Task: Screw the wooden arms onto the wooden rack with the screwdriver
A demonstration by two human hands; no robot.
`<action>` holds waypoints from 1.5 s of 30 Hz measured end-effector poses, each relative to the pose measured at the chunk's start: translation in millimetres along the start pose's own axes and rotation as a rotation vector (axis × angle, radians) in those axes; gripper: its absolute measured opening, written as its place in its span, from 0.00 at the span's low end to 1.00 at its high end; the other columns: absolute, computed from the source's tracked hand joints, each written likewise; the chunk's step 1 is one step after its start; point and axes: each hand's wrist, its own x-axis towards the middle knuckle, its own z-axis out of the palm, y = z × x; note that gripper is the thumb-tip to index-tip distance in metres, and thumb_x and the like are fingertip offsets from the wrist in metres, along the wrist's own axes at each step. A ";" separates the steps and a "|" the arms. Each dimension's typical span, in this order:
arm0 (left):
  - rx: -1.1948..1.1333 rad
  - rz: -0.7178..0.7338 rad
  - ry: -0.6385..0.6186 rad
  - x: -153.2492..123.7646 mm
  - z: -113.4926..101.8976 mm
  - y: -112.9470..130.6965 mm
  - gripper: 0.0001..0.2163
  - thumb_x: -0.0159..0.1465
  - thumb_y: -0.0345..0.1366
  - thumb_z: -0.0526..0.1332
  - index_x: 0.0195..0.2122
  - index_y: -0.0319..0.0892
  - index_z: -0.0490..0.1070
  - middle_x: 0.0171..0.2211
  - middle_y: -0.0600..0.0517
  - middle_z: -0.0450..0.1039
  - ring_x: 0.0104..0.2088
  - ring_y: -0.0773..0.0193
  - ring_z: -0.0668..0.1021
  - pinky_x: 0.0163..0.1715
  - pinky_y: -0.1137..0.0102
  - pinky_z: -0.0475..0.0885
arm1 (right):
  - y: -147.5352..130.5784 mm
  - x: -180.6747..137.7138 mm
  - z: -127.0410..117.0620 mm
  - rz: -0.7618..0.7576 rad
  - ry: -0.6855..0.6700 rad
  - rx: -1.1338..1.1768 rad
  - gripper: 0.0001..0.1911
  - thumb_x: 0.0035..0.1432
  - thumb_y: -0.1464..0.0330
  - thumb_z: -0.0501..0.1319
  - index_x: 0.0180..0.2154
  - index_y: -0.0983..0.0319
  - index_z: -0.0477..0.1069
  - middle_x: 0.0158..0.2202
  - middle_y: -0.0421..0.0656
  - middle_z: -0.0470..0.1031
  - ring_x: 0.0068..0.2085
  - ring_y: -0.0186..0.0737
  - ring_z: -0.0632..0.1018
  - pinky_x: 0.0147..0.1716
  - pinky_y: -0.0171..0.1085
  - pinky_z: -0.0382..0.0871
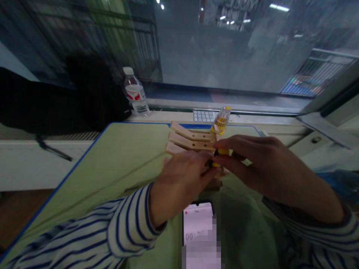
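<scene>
My right hand (252,158) pinches a small yellow-and-black piece (223,151) between thumb and fingers; its exact kind is unclear. My left hand (183,179) is closed just beside it, thumb and forefinger together at another bit of yellow and black (215,164), partly hidden by the fingers. Behind and under both hands lies a light wooden assembly (193,144) of angled slats with round holes. The left hand covers its near slats. A small clear bottle (222,119) with yellow parts and lettering stands just beyond the wood.
A phone (198,224) with a lit screen lies on the pale green, blue-edged table (134,149) in front of me. On the window sill stand a water bottle (136,93) and a blue-and-white gridded sheet (204,116). Black cloth (56,104) is heaped at the left.
</scene>
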 end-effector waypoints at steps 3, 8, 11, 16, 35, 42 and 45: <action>0.037 -0.003 0.024 -2.7 1.2 0.7 0.11 0.66 0.44 0.56 0.42 0.46 0.73 0.38 0.53 0.78 0.38 0.58 0.79 0.36 0.65 0.68 | -1.0 0.4 -0.4 0.011 -0.004 -0.006 0.10 0.63 0.64 0.57 0.43 0.60 0.72 0.35 0.41 0.79 0.31 0.40 0.80 0.30 0.38 0.71; 0.066 0.016 0.034 -4.1 1.7 0.5 0.10 0.67 0.42 0.55 0.38 0.45 0.73 0.36 0.54 0.78 0.37 0.58 0.79 0.35 0.65 0.68 | -1.7 1.4 0.4 0.021 -0.017 0.008 0.13 0.64 0.64 0.56 0.47 0.61 0.71 0.36 0.43 0.79 0.31 0.41 0.80 0.30 0.38 0.71; 0.051 0.017 0.023 -4.1 0.3 0.7 0.10 0.67 0.42 0.55 0.39 0.45 0.73 0.37 0.54 0.78 0.37 0.59 0.79 0.35 0.66 0.68 | -1.2 1.0 0.1 0.003 0.004 0.020 0.14 0.64 0.63 0.56 0.50 0.61 0.69 0.42 0.45 0.79 0.36 0.42 0.80 0.34 0.40 0.72; 0.044 0.024 0.028 -5.0 -1.7 2.3 0.11 0.68 0.42 0.54 0.39 0.43 0.73 0.36 0.52 0.78 0.36 0.58 0.79 0.34 0.65 0.68 | -2.4 -0.3 -1.2 -0.031 0.010 0.074 0.15 0.64 0.69 0.55 0.52 0.59 0.67 0.49 0.44 0.77 0.43 0.41 0.80 0.40 0.38 0.73; -0.016 0.095 -0.009 -0.6 -2.8 -4.8 0.09 0.67 0.38 0.56 0.42 0.44 0.74 0.37 0.53 0.79 0.35 0.62 0.78 0.34 0.69 0.68 | -4.4 0.4 1.6 -0.016 0.026 -0.064 0.10 0.64 0.67 0.55 0.45 0.61 0.71 0.42 0.47 0.80 0.37 0.47 0.81 0.33 0.41 0.74; -0.033 0.112 -0.024 -0.3 -5.6 -5.5 0.10 0.68 0.37 0.54 0.43 0.45 0.73 0.40 0.54 0.78 0.39 0.61 0.79 0.37 0.67 0.70 | -7.0 1.7 3.7 0.011 0.035 -0.084 0.10 0.64 0.65 0.55 0.43 0.61 0.72 0.40 0.47 0.80 0.37 0.48 0.82 0.34 0.43 0.75; -0.028 0.111 -0.021 0.0 -4.3 -5.5 0.10 0.67 0.37 0.54 0.43 0.45 0.73 0.39 0.53 0.79 0.37 0.62 0.79 0.36 0.67 0.70 | -7.1 1.8 3.9 0.019 0.027 -0.084 0.10 0.64 0.65 0.56 0.44 0.60 0.72 0.41 0.47 0.80 0.38 0.48 0.82 0.35 0.43 0.75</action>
